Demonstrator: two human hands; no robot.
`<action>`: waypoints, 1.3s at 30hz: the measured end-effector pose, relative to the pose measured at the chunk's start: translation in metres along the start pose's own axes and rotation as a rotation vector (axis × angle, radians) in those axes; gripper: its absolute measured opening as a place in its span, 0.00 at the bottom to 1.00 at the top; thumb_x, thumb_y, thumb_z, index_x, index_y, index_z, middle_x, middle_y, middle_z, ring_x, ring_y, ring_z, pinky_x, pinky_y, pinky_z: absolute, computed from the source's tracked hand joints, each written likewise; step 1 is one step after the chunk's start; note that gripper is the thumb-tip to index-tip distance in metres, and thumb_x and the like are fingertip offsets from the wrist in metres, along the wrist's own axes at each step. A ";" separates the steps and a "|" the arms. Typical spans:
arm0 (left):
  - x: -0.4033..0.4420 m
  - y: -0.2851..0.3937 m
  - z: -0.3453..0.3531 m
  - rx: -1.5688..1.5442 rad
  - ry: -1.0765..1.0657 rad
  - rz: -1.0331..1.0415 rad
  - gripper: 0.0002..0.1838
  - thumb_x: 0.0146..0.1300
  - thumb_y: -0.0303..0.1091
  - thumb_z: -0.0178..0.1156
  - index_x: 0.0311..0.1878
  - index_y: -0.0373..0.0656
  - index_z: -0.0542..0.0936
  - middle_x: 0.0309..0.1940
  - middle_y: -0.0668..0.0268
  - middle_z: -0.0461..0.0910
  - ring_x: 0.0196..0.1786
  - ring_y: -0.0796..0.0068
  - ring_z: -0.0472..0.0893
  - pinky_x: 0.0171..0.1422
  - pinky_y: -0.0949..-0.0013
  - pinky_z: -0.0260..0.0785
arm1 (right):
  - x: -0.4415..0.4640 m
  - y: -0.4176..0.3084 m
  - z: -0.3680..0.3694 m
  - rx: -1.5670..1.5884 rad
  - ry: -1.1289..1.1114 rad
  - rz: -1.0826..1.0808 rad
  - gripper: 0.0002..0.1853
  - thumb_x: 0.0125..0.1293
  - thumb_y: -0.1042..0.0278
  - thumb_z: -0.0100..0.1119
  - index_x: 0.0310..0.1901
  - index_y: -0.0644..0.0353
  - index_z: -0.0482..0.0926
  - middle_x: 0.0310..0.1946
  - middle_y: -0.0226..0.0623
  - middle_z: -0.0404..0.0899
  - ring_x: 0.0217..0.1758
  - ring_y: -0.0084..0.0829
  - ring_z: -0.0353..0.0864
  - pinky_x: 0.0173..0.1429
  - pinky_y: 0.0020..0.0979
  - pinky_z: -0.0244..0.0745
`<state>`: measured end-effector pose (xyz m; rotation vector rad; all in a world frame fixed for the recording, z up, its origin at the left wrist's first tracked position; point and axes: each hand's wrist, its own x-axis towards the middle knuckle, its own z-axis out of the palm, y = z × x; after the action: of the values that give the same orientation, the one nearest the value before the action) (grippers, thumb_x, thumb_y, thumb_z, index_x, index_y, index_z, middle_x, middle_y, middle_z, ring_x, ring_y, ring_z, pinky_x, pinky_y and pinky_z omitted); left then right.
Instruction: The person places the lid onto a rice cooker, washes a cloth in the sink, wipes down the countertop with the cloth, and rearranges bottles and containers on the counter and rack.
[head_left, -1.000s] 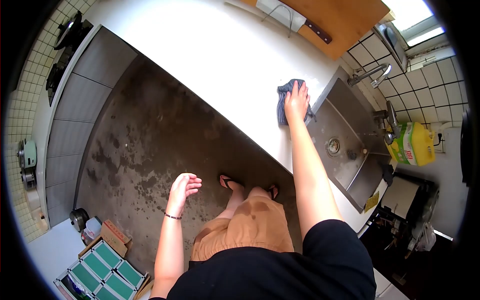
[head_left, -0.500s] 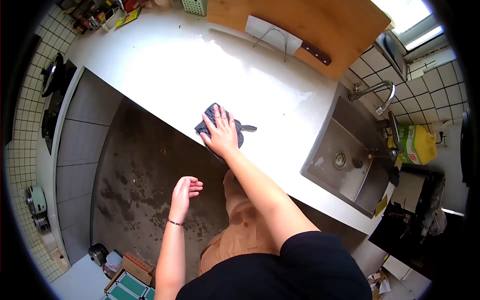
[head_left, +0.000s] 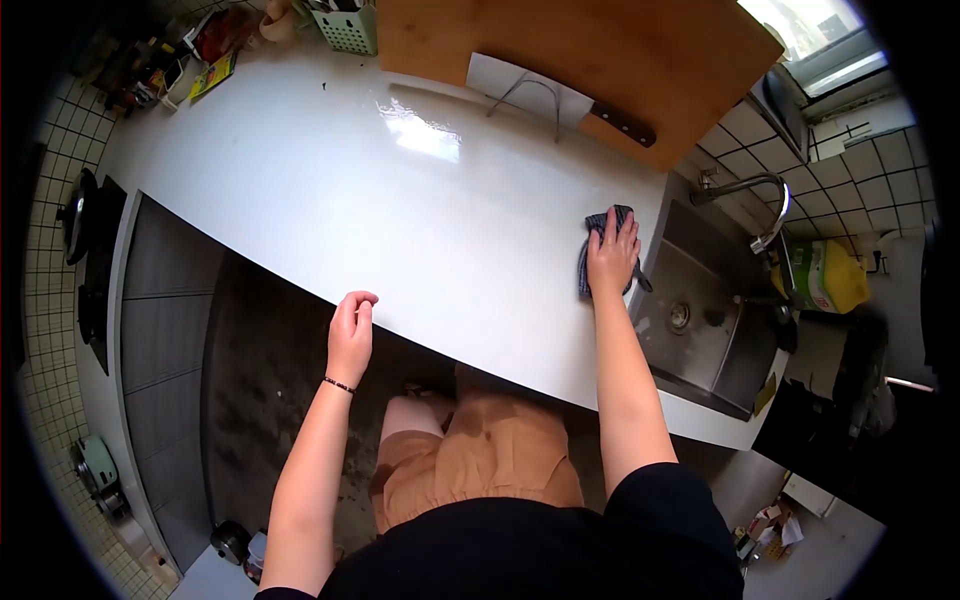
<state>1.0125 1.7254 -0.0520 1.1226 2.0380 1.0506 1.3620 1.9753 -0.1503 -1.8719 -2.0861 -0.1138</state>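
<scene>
My right hand (head_left: 612, 262) is on a dark grey, ribbed cleaning cloth (head_left: 584, 272), holding it against the white countertop (head_left: 480, 240) just left of the sink. The fingers lie along the cloth, and a narrow strap or tail of it sticks out toward the sink's edge. My left hand (head_left: 350, 328), with a beaded bracelet at its wrist, hovers at the counter's front edge. Its fingers are loosely curled in, with nothing visible in them.
A steel sink (head_left: 688, 345) with a curved faucet (head_left: 765, 185) lies to the right. Behind the counter leans a wooden board (head_left: 560, 45), with a cleaver (head_left: 530, 88) in a wire holder before it. A green basket (head_left: 345, 32) and a yellow jug (head_left: 835, 278) stand farther off.
My right hand and the cloth have moved right, from the counter's front edge to beside the sink. My left hand has risen to the counter's edge and its fingers have curled more.
</scene>
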 end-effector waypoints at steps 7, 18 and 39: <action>0.056 -0.012 0.018 0.336 -0.012 0.376 0.13 0.68 0.30 0.50 0.52 0.35 0.74 0.54 0.52 0.75 0.61 0.52 0.71 0.68 0.56 0.62 | -0.071 -0.016 -0.031 0.004 -0.130 0.104 0.36 0.66 0.47 0.55 0.75 0.41 0.59 0.78 0.49 0.47 0.79 0.51 0.47 0.78 0.56 0.39; 0.209 -0.023 0.014 0.620 -0.105 0.516 0.26 0.70 0.32 0.45 0.71 0.46 0.64 0.73 0.55 0.58 0.76 0.55 0.55 0.80 0.48 0.41 | -0.076 -0.272 -0.008 0.355 -0.255 -0.191 0.41 0.58 0.51 0.66 0.73 0.45 0.62 0.77 0.46 0.49 0.80 0.47 0.48 0.78 0.55 0.43; 0.247 -0.040 0.010 0.726 -0.117 0.422 0.31 0.67 0.35 0.43 0.73 0.39 0.58 0.76 0.55 0.54 0.78 0.55 0.52 0.81 0.51 0.40 | 0.010 -0.078 0.015 -0.046 0.044 0.451 0.30 0.66 0.59 0.55 0.69 0.53 0.65 0.74 0.45 0.56 0.77 0.46 0.53 0.77 0.47 0.47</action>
<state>0.8855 1.9306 -0.1184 1.9892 2.1926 0.3753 1.2824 1.9789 -0.1491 -2.2917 -1.5957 -0.0928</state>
